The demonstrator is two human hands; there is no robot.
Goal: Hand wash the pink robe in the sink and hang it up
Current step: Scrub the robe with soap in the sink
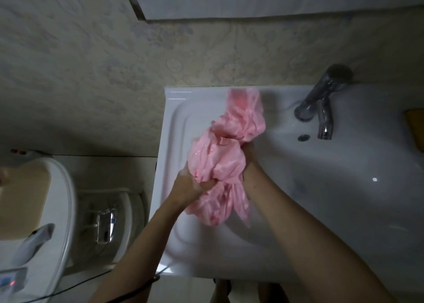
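Note:
The pink robe (pixel 226 155) is a wet, bunched-up mass held over the left side of the white sink (pixel 344 188). My left hand (pixel 190 184) grips it from the lower left, with some foam on the fingers. On the robe's right side, my right hand (pixel 249 155) clutches the cloth. Loose folds hang below the hands towards the basin, and one end reaches up onto the sink's back ledge.
A chrome tap (pixel 321 103) stands at the sink's back right, with the round overflow hole (pixel 304 137) beside it. A yellow-brown item (pixel 416 128) lies at the right edge. A white toilet (pixel 57 199) with a spray handle (pixel 34 240) sits left.

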